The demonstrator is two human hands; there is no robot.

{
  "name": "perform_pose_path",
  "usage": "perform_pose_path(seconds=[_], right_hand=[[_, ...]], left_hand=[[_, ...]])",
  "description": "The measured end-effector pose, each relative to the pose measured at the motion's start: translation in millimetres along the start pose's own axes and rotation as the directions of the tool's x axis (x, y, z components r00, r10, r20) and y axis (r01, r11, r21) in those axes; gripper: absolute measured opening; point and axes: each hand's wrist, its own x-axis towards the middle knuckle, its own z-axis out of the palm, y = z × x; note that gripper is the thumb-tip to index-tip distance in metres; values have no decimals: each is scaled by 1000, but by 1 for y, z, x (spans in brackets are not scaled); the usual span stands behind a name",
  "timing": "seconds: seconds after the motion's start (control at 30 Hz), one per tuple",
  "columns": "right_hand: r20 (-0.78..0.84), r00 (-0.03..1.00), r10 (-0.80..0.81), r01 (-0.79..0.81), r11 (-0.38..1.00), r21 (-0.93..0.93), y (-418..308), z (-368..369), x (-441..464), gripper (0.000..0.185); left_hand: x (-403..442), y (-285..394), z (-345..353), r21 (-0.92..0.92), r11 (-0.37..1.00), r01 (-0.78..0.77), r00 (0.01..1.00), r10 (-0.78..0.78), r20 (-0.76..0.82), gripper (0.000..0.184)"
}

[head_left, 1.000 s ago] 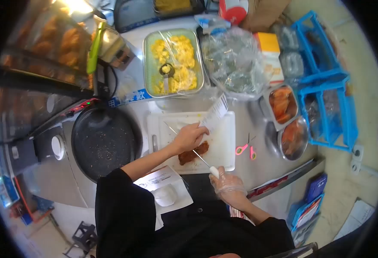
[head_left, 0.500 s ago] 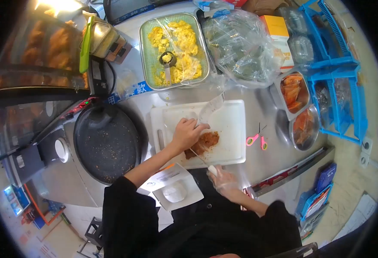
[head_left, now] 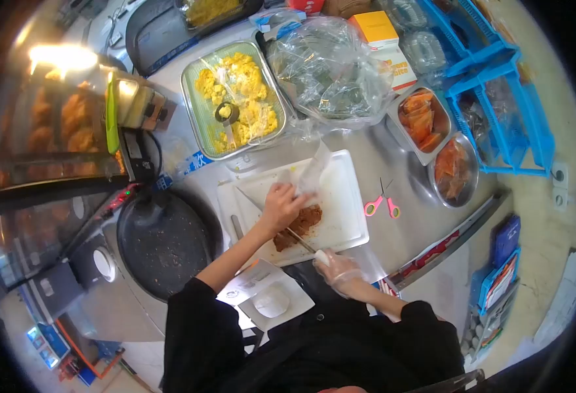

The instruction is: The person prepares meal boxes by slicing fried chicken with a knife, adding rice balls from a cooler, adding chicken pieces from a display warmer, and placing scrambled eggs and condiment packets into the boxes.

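My right hand (head_left: 340, 270), in a clear plastic glove, is wrapped round the white handle of a long knife (head_left: 301, 241). The blade lies slantwise over browned meat (head_left: 305, 226) on a white cutting board (head_left: 345, 203). My left hand (head_left: 283, 208) is closed over the board at the meat's upper left, pinching a translucent wrapper (head_left: 314, 171) that sticks up to the right. Part of the blade passes beneath my left hand. Below the board, near my body, an open paper box (head_left: 294, 288) holds a round whitish item (head_left: 271, 302).
A round black pan (head_left: 163, 245) lies left of the board. Beyond are a tray of yellow egg (head_left: 235, 98) and a plastic bag (head_left: 330, 72). Pink scissors (head_left: 381, 203), metal containers of orange packets (head_left: 424, 121) and blue baskets (head_left: 504, 105) are at right.
The view has shifted and turned. The wrapper in my left hand has changed its tilt, and the knife still lies across the meat in my right hand.
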Motion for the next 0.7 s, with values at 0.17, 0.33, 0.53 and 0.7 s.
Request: perform_pose_path(seconds=[0.17, 0.33, 0.53, 0.7], right_hand=[[145, 980, 134, -126, 990, -62, -34, -92, -24, 37], [-22, 989, 147, -147, 989, -24, 7, -27, 22, 38], [63, 970, 235, -234, 972, -36, -9, -80, -14, 37], [-119, 973, 198, -214, 966, -146, 18, -31, 22, 36]], left_hand=[[46, 2, 7, -181, 956, 233, 938, -270, -220, 37], [42, -15, 23, -41, 999, 25, 995, -29, -99, 36], [80, 3, 23, -182, 972, 148, 957, -187, -223, 34], [66, -8, 32, -56, 998, 23, 989, -31, -146, 29]])
